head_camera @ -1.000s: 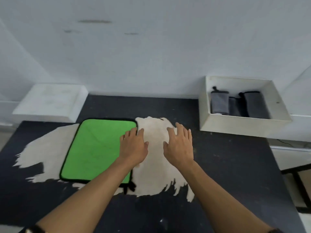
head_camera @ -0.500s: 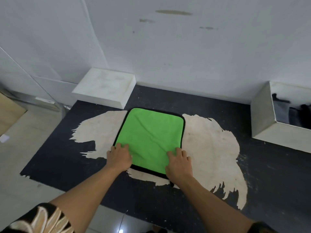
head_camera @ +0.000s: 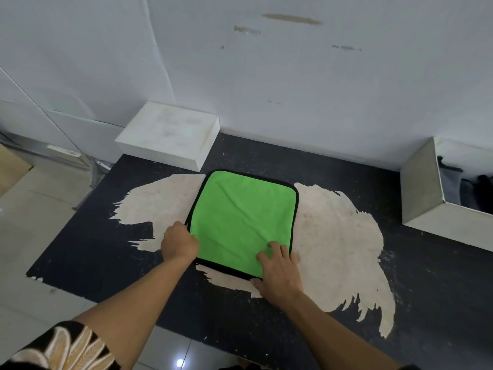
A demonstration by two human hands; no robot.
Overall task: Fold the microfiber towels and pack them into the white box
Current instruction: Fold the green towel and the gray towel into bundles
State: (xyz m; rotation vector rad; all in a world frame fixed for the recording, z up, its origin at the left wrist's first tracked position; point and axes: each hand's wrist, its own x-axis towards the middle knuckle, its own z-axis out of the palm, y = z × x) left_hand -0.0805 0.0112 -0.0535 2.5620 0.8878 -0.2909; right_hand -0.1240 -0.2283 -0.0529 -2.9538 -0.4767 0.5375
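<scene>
A green microfiber towel point(head_camera: 241, 212) with a black border lies flat on the dark table point(head_camera: 106, 252). My left hand point(head_camera: 179, 243) grips the towel's near left corner, fingers curled around its edge. My right hand point(head_camera: 280, 272) pinches the near right corner, thumb under the edge and fingers on top. The white box point(head_camera: 421, 190) stands open at the right edge of the view, with grey and black folded towels point(head_camera: 453, 182) inside.
A white block point(head_camera: 170, 134) sits at the table's back left against the white wall. A large worn beige patch point(head_camera: 341, 236) spreads across the tabletop under and around the towel. The table's left and near edges drop to a tiled floor point(head_camera: 34, 209).
The view swung left, so the box slid to the right edge. Both hands moved from resting flat right of the towel to its near corners and now grip them.
</scene>
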